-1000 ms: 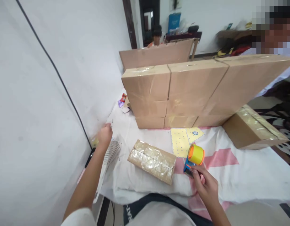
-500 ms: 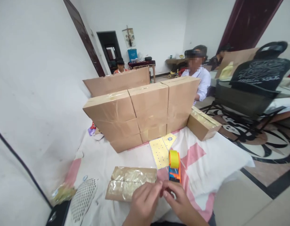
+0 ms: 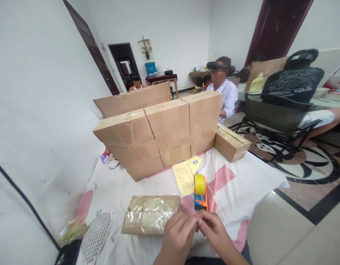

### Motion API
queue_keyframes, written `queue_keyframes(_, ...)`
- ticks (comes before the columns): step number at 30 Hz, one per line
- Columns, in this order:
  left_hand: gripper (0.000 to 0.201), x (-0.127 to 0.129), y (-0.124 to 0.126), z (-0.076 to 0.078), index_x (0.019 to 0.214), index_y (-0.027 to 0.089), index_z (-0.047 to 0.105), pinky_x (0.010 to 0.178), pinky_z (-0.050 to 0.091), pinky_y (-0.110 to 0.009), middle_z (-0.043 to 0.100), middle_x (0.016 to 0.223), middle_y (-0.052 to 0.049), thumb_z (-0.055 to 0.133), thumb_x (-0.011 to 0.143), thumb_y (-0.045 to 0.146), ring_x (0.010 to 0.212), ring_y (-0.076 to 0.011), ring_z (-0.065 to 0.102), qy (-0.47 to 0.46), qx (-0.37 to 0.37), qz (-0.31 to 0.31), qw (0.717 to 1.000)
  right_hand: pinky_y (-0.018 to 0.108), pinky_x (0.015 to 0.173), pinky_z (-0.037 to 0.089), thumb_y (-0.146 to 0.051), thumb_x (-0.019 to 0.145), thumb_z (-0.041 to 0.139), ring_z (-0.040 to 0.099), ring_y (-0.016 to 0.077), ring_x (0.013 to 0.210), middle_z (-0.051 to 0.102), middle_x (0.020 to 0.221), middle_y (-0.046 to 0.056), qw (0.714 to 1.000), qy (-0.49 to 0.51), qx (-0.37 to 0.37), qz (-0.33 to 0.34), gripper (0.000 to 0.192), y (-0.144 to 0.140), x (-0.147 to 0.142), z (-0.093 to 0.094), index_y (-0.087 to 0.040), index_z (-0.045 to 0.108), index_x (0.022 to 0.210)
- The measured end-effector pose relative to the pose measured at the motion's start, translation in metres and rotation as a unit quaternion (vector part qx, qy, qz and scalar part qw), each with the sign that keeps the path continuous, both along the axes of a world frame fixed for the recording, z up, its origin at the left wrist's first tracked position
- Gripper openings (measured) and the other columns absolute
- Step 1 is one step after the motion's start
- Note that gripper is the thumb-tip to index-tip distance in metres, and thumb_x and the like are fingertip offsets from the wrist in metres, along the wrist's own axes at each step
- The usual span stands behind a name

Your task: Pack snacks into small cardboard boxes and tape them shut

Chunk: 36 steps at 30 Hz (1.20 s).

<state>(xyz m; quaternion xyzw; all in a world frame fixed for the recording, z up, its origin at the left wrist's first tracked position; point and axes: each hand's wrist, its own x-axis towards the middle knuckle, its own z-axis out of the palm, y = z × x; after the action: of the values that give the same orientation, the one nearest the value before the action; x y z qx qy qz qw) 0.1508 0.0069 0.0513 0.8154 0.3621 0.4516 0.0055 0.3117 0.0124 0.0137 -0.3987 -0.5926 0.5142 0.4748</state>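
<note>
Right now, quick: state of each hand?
Left hand: pinched closed; whether it holds anything can't be told.
Right hand: curled closed beside the left; contents can't be told.

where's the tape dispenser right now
The tape dispenser is slightly right of centre in the head view, just beyond the right hand, with the yellow patch close on its left.

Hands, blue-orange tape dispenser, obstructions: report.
Left hand and right hand together, held item unclear. Blue-orange tape dispenser, yellow roll, just beyond, contact unclear. Brown taped cardboard box beside left hand, not between hands and dispenser.
</note>
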Motion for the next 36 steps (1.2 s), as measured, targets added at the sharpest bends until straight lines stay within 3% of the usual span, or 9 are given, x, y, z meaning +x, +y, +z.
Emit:
queue_keyframes(5, 0.016, 0.004, 0.000, -0.002, 0.104, 0.018, 0.065, 0.059, 0.043, -0.029, 0.063, 0.068, -0.002, 0.049, 0.101, 0.015, 0.061, -0.0173, 0.057, 0.020, 0.007, -0.003, 1.000, 0.024, 0.057, 0.038, -0.056, 0.097, 0.054, 0.048, 0.0118, 0.057, 0.053, 0.061, 0.000, 1.000, 0.002, -0.017, 0.010, 0.048, -0.005, 0.005, -0.002, -0.017, 0.057, 0.068)
queue_keyframes(12, 0.027, 0.003, -0.006, -0.008, 0.122, 0.016, 0.064, 0.067, 0.054, -0.029, 0.068, 0.077, -0.005, 0.046, 0.102, 0.011, 0.073, -0.0182, 0.062, -0.006, -0.047, -0.060, 0.997, 0.026, 0.062, 0.042, -0.056, 0.089, 0.066, 0.056, 0.0159, 0.064, 0.056, 0.065, 0.002, 0.998, 0.004, -0.065, 0.023, 0.044, -0.008, 0.003, -0.006, -0.017, 0.057, 0.069)
queue_keyframes(17, 0.034, 0.001, -0.009, -0.010, 0.129, 0.015, 0.061, 0.078, 0.059, -0.030, 0.075, 0.094, -0.009, 0.043, 0.101, 0.008, 0.087, -0.0187, 0.066, -0.020, -0.037, -0.067, 0.997, 0.026, 0.061, 0.041, -0.052, 0.084, 0.072, 0.054, 0.0144, 0.060, 0.054, 0.062, -0.001, 0.995, 0.039, -0.088, 0.021, 0.040, -0.009, 0.000, -0.005, -0.018, 0.057, 0.071)
queue_keyframes(22, 0.030, 0.003, -0.012, -0.008, 0.124, 0.015, 0.063, 0.084, 0.059, -0.031, 0.076, 0.108, -0.012, 0.041, 0.104, 0.014, 0.098, -0.0194, 0.070, 0.021, 0.016, -0.025, 0.999, 0.024, 0.056, 0.038, -0.050, 0.087, 0.065, 0.049, 0.0115, 0.056, 0.052, 0.061, -0.002, 0.994, 0.052, -0.095, 0.014, 0.037, -0.009, 0.000, -0.002, -0.018, 0.056, 0.070)
queue_keyframes(28, 0.026, 0.004, -0.017, -0.011, 0.116, 0.016, 0.065, 0.075, 0.058, -0.029, 0.075, 0.098, -0.008, 0.042, 0.104, 0.015, 0.084, -0.0173, 0.070, 0.035, 0.022, -0.003, 0.999, 0.021, 0.051, 0.031, -0.037, 0.080, 0.069, 0.041, 0.0079, 0.049, 0.051, 0.056, -0.004, 0.988, 0.082, -0.132, 0.020, 0.024, -0.011, 0.001, -0.008, -0.019, 0.054, 0.072)
queue_keyframes(33, 0.025, 0.001, -0.022, -0.017, 0.114, 0.018, 0.066, 0.079, 0.057, -0.030, 0.074, 0.102, -0.009, 0.048, 0.099, 0.011, 0.090, -0.0184, 0.071, 0.014, 0.018, 0.033, 0.999, 0.021, 0.046, 0.023, -0.059, 0.081, 0.070, 0.032, 0.0058, 0.043, 0.050, 0.052, -0.005, 0.981, 0.091, -0.167, 0.031, 0.043, -0.012, -0.001, -0.013, -0.019, 0.056, 0.079)
queue_keyframes(36, 0.015, -0.005, -0.025, -0.018, 0.103, 0.021, 0.066, 0.073, 0.056, -0.031, 0.072, 0.092, -0.007, 0.053, 0.098, 0.016, 0.079, -0.0189, 0.069, -0.001, -0.002, 0.052, 0.999, 0.021, 0.046, 0.023, -0.073, 0.081, 0.065, 0.030, 0.0062, 0.043, 0.051, 0.052, -0.005, 0.982, 0.076, -0.171, 0.017, 0.055, -0.011, 0.001, -0.016, -0.018, 0.058, 0.086)
